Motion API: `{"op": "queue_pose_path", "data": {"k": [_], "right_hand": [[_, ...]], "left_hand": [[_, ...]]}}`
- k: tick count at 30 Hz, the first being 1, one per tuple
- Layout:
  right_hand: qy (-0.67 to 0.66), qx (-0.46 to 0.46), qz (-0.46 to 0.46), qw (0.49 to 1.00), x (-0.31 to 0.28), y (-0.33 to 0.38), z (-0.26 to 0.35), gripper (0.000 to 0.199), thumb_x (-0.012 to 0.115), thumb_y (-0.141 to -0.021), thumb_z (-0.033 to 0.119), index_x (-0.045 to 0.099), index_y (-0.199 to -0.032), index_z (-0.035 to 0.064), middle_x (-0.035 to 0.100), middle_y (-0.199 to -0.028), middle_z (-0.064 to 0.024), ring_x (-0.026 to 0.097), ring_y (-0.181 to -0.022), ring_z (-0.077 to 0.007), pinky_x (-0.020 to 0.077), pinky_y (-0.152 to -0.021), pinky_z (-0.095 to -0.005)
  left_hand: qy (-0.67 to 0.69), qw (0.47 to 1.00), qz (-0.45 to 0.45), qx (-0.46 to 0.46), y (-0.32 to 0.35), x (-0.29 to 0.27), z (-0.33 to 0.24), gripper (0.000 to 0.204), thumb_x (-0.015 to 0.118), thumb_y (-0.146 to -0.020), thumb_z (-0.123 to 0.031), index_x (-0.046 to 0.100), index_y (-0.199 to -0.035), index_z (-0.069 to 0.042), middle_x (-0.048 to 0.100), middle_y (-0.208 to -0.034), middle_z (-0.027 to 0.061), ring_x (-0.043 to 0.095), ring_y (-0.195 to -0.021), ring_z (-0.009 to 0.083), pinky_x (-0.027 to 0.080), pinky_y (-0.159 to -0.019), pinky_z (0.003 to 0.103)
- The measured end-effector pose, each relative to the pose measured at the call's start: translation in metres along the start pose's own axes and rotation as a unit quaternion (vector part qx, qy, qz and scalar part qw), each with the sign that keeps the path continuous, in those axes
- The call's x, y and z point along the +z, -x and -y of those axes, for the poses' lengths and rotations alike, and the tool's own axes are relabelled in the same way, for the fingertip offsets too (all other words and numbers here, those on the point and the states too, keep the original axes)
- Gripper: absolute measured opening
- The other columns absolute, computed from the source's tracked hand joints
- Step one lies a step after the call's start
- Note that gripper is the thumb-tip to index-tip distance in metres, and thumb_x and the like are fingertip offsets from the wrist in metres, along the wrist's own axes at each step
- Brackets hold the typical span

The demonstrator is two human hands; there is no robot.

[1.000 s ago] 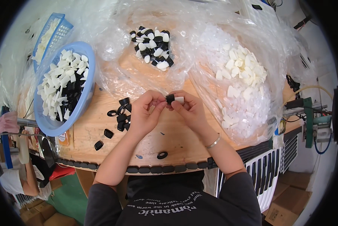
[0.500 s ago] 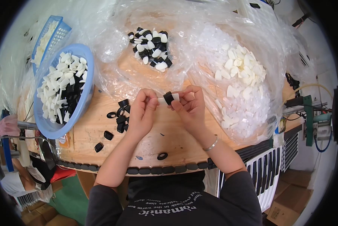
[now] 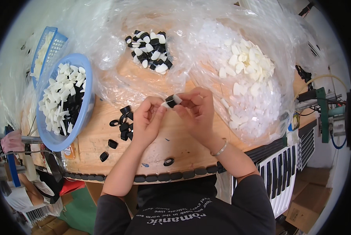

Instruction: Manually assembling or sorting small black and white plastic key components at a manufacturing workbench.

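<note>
Between my two hands, above the wooden table, is a small black ring [image 3: 170, 102] around a white plastic piece [image 3: 177, 98]. The fingers of my left hand [image 3: 148, 119] pinch the white end on the left. My right hand [image 3: 197, 111] holds the other end between thumb and fingers. Left of my left hand lie several loose black rings [image 3: 124, 127]. Farther off, a pile of black rings with white pieces in them [image 3: 150, 51] rests on clear plastic sheeting. A single black ring [image 3: 168, 161] lies by the near edge.
A round blue basin [image 3: 88, 102] at the left holds white and black pieces; behind it stands a blue basket [image 3: 57, 47] of pale pieces. Clear plastic sheeting [image 3: 112, 47] spreads over the far side. White pieces [image 3: 251, 66] are heaped at the right. Black pads [image 3: 163, 177] line the table's near edge.
The white piece and ring have turned and tilted between my fingers, and less white shows on each side. My hands stay in nearly the same place; the whole view has shifted slightly.
</note>
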State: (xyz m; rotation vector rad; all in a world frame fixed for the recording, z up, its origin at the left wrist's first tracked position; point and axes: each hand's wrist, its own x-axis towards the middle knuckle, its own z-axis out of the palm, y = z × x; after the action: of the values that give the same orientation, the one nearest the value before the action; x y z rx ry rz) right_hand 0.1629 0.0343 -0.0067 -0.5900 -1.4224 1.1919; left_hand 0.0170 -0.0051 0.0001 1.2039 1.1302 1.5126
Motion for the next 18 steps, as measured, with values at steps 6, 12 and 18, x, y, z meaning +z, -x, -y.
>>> {"op": "queue_pose_path", "data": {"k": [6, 12, 18], "right_hand": [[0.171, -0.098, 0.074, 0.978, -0.008, -0.002, 0.009, 0.04, 0.066, -0.083, -0.003, 0.041, -0.114, 0.0006, 0.062, -0.108, -0.013, 0.063, -0.089, -0.0164, 0.0527, -0.077, -0.0275], [0.232, -0.18, 0.077, 0.953, -0.004, -0.008, 0.02, 0.029, 0.069, -0.079, -0.003, 0.054, -0.103, 0.0019, 0.066, -0.103, -0.0151, 0.066, -0.085, -0.0225, 0.0546, -0.073, -0.0297], [0.22, -0.216, 0.085, 0.947, -0.002, -0.01, 0.021, 0.029, 0.07, -0.076, -0.004, 0.057, -0.102, 0.0037, 0.066, -0.101, -0.0153, 0.067, -0.088, -0.0271, 0.0552, -0.073, -0.032]], "left_hand": [[-0.155, 0.975, 0.047, 0.153, -0.008, -0.016, 0.002, 0.006, 0.058, -0.085, 0.003, 0.059, -0.09, 0.001, 0.061, -0.086, 0.0093, 0.054, -0.072, 0.0148, 0.043, -0.069, 0.024], [-0.174, 0.968, 0.039, 0.175, -0.007, -0.009, -0.002, 0.014, 0.059, -0.081, 0.005, 0.06, -0.094, 0.001, 0.063, -0.091, 0.012, 0.057, -0.077, 0.0194, 0.046, -0.071, 0.026], [-0.19, 0.962, 0.042, 0.194, -0.006, -0.008, -0.003, 0.021, 0.06, -0.077, 0.007, 0.061, -0.097, 0.002, 0.064, -0.095, 0.0139, 0.06, -0.08, 0.0233, 0.047, -0.073, 0.029]]}}
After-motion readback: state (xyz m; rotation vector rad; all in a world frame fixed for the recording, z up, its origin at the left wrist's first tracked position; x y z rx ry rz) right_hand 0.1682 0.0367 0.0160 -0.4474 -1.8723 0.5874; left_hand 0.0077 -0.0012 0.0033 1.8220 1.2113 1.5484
